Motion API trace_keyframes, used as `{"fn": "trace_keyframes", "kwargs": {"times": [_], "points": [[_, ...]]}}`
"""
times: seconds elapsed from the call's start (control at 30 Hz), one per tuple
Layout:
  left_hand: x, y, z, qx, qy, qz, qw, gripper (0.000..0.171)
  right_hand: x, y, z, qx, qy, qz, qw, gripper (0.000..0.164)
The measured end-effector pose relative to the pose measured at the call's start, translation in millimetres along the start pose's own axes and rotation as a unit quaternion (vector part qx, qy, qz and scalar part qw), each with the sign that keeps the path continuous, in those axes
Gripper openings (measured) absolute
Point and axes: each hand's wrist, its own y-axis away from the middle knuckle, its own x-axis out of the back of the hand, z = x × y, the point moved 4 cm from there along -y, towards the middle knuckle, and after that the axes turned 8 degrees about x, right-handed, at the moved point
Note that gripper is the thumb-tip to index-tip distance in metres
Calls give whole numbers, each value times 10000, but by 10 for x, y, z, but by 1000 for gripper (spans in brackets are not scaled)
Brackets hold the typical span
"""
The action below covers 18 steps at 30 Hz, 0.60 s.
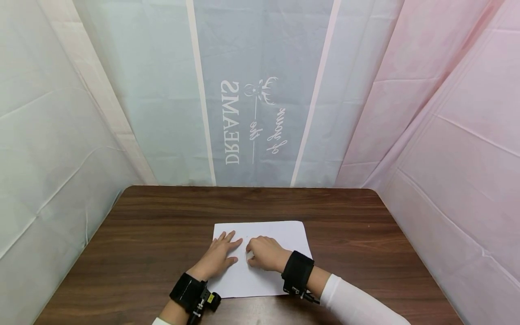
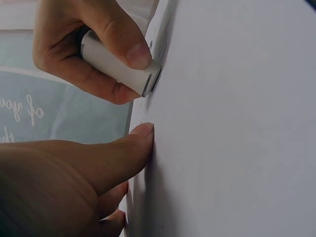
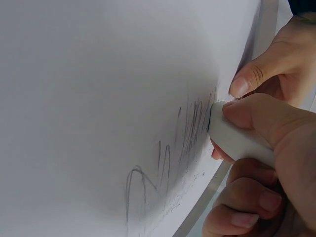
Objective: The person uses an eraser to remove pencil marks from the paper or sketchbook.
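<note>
A white sheet of paper (image 1: 260, 282) lies on the wooden table. My right hand (image 1: 266, 253) grips a white eraser (image 3: 239, 136) between thumb and curled fingers, its end down on the paper. In the right wrist view, dark pencil scribbles (image 3: 136, 182) run beside the eraser, with small dark crumbs scattered near them. My left hand (image 1: 219, 253) rests on the left part of the sheet, fingers spread and thumb pointing toward the right hand. Its thumb (image 2: 128, 150) presses the paper close to the eraser in the left wrist view.
The brown wooden table (image 1: 162, 234) spreads around the sheet on all sides. Behind it hangs a blue-grey cloth (image 1: 260, 54) with white lettering, and pale curtains (image 1: 459, 149) stand at both sides. Black straps with cameras (image 1: 298, 273) sit on both wrists.
</note>
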Motion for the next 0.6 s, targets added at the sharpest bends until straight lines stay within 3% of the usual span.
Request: {"fn": "trace_keyframes", "kwargs": {"times": [0.6], "points": [[10,11,19,58,23,-10,10000,52,10,32,-3,49,117,90,9999,23]]}}
